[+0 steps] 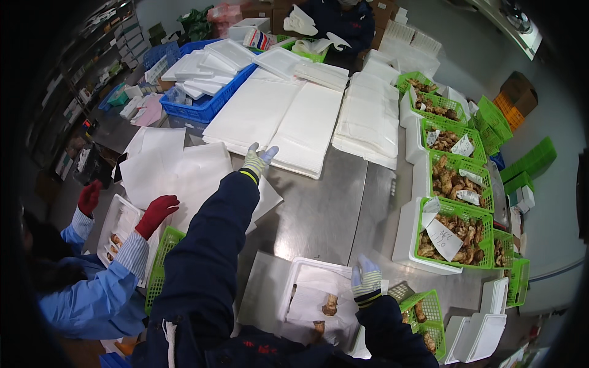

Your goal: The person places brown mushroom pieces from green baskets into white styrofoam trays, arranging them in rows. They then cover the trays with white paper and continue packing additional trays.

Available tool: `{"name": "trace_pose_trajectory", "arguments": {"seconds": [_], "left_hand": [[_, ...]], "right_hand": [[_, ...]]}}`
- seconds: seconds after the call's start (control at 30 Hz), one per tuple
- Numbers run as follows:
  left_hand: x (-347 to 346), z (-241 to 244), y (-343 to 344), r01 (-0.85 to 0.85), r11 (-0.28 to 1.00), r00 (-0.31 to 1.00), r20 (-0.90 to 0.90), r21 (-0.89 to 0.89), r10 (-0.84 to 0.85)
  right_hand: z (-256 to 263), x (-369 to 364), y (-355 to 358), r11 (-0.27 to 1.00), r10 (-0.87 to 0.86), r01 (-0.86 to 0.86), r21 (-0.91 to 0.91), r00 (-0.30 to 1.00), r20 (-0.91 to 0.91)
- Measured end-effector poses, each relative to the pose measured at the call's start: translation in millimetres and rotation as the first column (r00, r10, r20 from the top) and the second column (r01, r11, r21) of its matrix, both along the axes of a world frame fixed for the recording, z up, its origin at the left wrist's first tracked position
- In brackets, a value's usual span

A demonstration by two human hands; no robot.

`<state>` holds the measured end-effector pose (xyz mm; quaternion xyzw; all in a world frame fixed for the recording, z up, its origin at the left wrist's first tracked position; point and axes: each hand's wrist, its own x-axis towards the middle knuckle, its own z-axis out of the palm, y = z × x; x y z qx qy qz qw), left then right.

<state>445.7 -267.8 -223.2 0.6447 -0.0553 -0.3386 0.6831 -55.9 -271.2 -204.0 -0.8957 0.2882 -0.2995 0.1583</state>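
My left hand (259,158), in a striped glove, reaches to the near edge of a stack of white paper sheets (301,158); its thumb and fingers are apart. My right hand (366,277), gloved alike, rests at the right rim of a white foam box (322,261) close before me, and I cannot tell whether it grips anything. Inside this box, a mushroom (329,305) lies on white paper, with another mushroom (319,326) nearer my body. A green basket (435,301) with more mushrooms stands right of my right hand.
Green baskets of mushrooms (460,230) on white foam boxes line the right side. A blue crate (202,110) holds foam lids at the back left. A co-worker's red-gloved hand (156,216) is near loose paper on the left. Another person stands at the far end.
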Motion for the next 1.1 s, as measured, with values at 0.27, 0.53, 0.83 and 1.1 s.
{"name": "trace_pose_trajectory", "arguments": {"seconds": [0.27, 0.53, 0.83, 1.1], "left_hand": [[-48, 30, -9, 0.146, 0.989, 0.983, 0.113, 0.002, -0.145], [9, -24, 2, -0.182, 0.901, 0.765, 0.632, 0.393, -0.121], [18, 45, -57, -0.421, 0.651, 0.057, 0.735, 0.632, -0.676], [87, 14, -122, -0.381, 0.426, 0.362, 0.556, 0.821, -0.748]], "right_hand": [[-5, -16, -9, 0.998, -0.039, 0.043, 0.046, 0.996, -0.074], [6, -2, 0, 0.999, 0.034, -0.033, 0.024, 0.999, -0.019], [19, 3, 0, 0.991, 0.089, -0.082, 0.102, 0.994, -0.066], [23, 2, -4, 0.982, 0.078, -0.063, 0.178, 0.994, -0.075]]}}
